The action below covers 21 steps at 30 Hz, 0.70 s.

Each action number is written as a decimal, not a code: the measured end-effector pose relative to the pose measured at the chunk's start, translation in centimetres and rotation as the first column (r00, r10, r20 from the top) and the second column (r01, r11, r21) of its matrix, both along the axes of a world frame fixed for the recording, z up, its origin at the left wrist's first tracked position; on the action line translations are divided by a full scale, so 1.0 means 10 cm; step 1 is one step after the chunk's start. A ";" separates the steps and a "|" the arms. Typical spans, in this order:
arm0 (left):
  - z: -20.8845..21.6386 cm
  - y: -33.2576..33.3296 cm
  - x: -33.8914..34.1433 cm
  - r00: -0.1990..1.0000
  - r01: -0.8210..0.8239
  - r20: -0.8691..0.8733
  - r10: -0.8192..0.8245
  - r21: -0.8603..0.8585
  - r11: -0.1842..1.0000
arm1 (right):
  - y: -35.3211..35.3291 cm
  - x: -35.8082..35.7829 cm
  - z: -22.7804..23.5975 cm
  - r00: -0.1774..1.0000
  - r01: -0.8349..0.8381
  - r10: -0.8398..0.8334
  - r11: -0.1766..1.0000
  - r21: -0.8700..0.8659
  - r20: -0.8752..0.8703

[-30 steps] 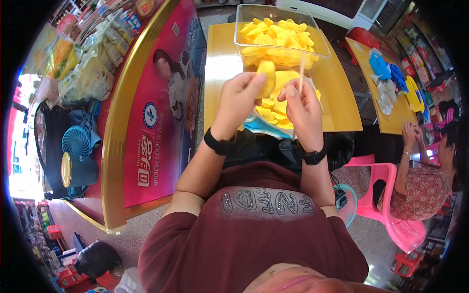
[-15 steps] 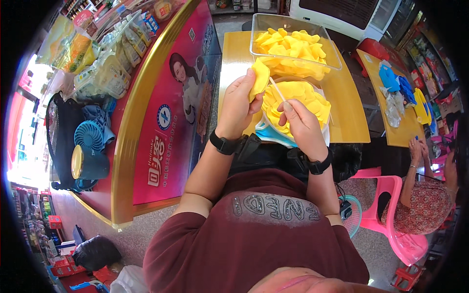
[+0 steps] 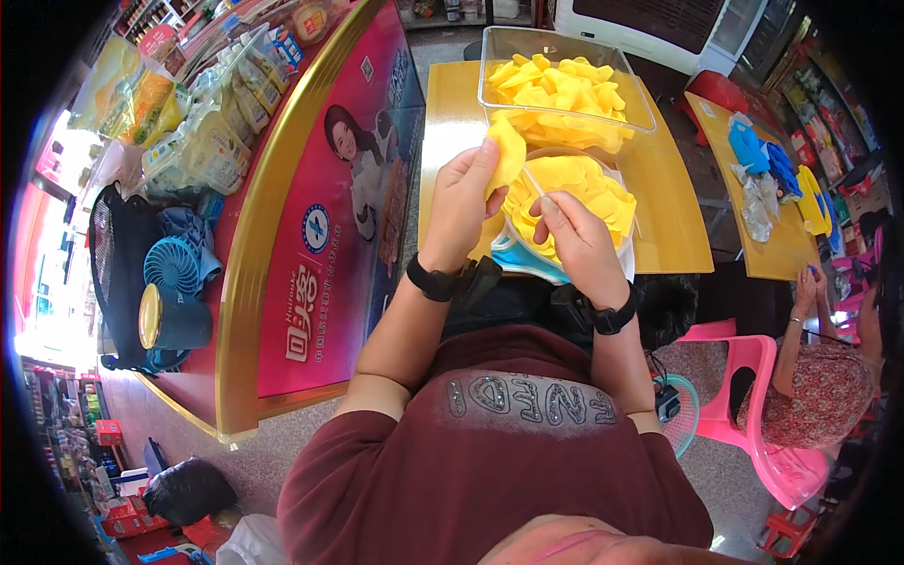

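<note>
Head view: left hand (image 3: 460, 200) pinches a yellow piece (image 3: 508, 153), right hand (image 3: 586, 245) pinches a pale stick (image 3: 534, 179) just beside it — piece best held steady, stick guided lightly.

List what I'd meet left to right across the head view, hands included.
Blue fan → pink counter panel → left hand → yellow piece it holds → thin stick → right hand → pink chair.
</note>
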<state>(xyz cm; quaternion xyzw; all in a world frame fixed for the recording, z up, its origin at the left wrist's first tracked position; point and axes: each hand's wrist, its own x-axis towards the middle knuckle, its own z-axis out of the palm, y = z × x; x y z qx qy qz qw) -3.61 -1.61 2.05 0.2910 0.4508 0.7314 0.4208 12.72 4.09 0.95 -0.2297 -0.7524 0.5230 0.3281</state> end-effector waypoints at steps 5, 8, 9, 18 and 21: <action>-0.11 0.02 0.10 0.843 -0.003 -0.537 0.023 0.038 0.999 | 0.02 -0.02 -0.05 0.997 0.038 -0.045 0.993 -0.114 -0.062; -0.14 0.02 0.19 0.820 -0.035 -0.571 0.046 0.030 0.999 | 0.04 -0.03 -0.05 0.987 0.083 -0.110 0.971 -0.223 -0.114; -0.14 0.03 0.17 0.802 -0.021 -0.596 0.026 0.016 1.000 | 0.04 -0.04 -0.08 0.985 0.076 -0.109 0.969 -0.235 -0.132; -0.21 0.07 0.22 0.948 0.079 -0.315 -0.050 0.081 0.994 | 0.06 0.01 -0.06 0.998 0.030 -0.033 0.998 -0.062 -0.056; -0.22 0.08 0.30 0.935 0.073 -0.354 -0.029 0.111 0.991 | 0.03 -0.02 -0.12 0.988 0.014 -0.039 0.986 -0.166 -0.152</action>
